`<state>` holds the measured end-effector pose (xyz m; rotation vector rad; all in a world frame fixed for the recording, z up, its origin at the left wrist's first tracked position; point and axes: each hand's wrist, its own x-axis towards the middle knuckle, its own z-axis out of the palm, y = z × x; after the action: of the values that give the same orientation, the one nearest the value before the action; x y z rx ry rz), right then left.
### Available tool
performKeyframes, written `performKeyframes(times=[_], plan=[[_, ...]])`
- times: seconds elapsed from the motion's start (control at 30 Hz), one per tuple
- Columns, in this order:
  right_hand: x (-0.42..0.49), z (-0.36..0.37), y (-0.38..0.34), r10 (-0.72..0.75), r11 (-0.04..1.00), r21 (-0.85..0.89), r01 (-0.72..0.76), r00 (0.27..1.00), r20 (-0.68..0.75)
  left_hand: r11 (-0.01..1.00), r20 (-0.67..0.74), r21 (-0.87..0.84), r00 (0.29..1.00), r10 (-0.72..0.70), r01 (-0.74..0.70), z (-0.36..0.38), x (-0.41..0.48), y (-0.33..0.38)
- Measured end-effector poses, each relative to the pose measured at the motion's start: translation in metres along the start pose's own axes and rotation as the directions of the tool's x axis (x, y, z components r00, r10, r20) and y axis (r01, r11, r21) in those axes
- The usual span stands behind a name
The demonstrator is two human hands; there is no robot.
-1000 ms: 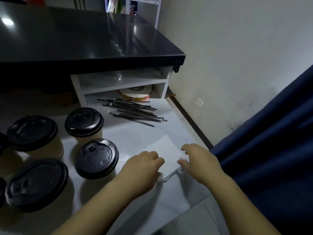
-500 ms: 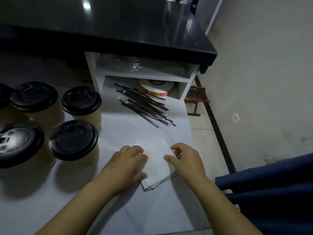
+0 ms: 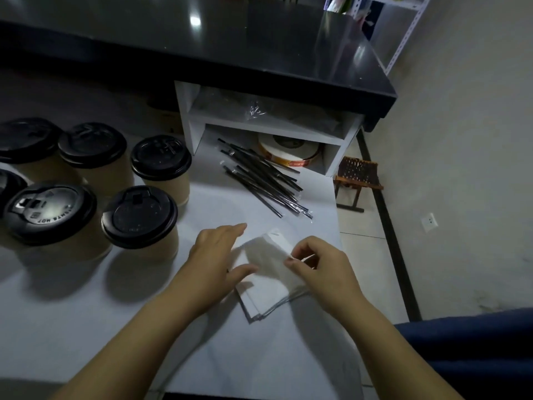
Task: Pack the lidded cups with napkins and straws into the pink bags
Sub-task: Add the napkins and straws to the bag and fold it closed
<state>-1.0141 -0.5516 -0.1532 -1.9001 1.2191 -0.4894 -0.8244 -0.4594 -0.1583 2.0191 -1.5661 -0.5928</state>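
Observation:
A stack of white napkins (image 3: 268, 293) lies near the right edge of the white table (image 3: 86, 313). My right hand (image 3: 320, 267) pinches the top napkin (image 3: 265, 252) at its right edge and lifts it off the stack. My left hand (image 3: 219, 255) lies flat on the stack's left side, fingers straight. Several black wrapped straws (image 3: 262, 177) lie in a loose pile farther back. Several brown paper cups with black lids (image 3: 140, 217) stand at the left. No pink bag shows.
A white shelf unit (image 3: 265, 125) under a black counter (image 3: 202, 44) stands behind the straws, with a round tape roll (image 3: 288, 153) inside. The table's right edge drops to a tiled floor, where a small wooden stool (image 3: 357, 171) stands. Dark blue cloth (image 3: 476, 356) is at lower right.
My right hand has taken hold of the top napkin and raised it off the stack. My left hand's fingers have straightened on the stack. The view shifted left, showing more cups.

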Motion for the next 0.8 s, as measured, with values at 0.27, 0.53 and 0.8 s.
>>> performKeyframes(times=[0.27,0.53,0.8], plan=[[0.006,-0.002,-0.004,0.075,0.973,0.205,-0.104,0.987,0.144,0.994,-0.001,-0.103,0.999,0.049,-0.049,-0.006,0.005,0.0],[0.025,-0.002,0.007,0.169,0.964,-0.216,-0.152,0.984,0.061,0.985,0.063,-0.161,0.995,0.079,-0.068,-0.017,0.006,-0.008],[0.031,0.0,0.005,0.201,0.964,-0.198,-0.178,0.974,0.104,0.992,0.182,-0.119,0.982,0.057,-0.035,-0.019,0.011,-0.007]])
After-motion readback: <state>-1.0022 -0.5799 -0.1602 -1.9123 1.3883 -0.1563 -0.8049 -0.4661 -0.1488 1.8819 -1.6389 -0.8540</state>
